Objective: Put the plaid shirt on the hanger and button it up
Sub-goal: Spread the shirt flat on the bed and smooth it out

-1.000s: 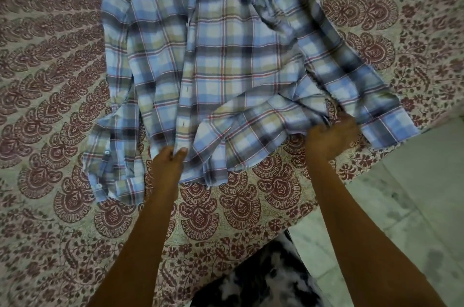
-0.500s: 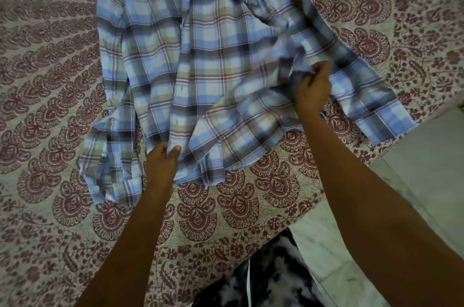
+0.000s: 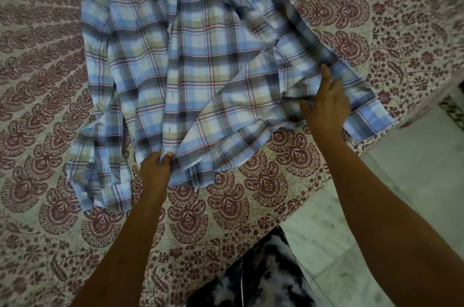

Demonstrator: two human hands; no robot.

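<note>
Since no hanger is seen, the step in hand is judged to be the flattening of the plaid shirt. Nearest, at its 6 o'clock edge, the hem below the buttonhole strip is pinched by the fingers of the left hand. Farther, toward 4 o'clock, the right hand is laid on the folded-over front panel, fingers nearly straight, nothing clenched. The shirt is spread on the printed bedspread, its upper part cut off toward 12 o'clock. The panel should be drawn flat toward 3 o'clock while the hem is held taut.
</note>
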